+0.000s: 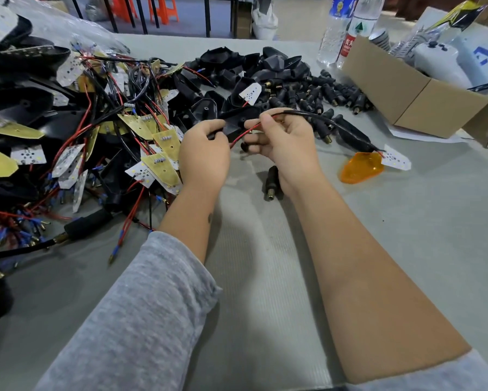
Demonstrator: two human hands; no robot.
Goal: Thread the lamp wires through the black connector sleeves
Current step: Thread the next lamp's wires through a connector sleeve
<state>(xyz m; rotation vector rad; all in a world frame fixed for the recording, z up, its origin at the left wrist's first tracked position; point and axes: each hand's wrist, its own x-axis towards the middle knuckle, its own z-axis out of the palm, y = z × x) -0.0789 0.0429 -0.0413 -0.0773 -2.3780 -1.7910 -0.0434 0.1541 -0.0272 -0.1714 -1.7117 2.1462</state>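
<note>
We hold the work above the grey table (265, 277), between the two piles, so that both parts are close. Our left hand (204, 153) is curled around a black piece, we think a sleeve (216, 131), to keep it steady; whether its opening faces the wire we cannot tell. Our right hand (282, 138) pinches the red wire (244, 135) with thumb and first finger near its end, probably to aim it, and the other fingers are loosely curled. The black cable (336, 124) runs from this hand to a small white board (396, 160) lying beside the orange lens (361, 167). More sleeves (322, 94) wait in a heap behind the hands, one lies just under the right wrist, and the tangled lamp boards (101, 131) lie on the left.
</note>
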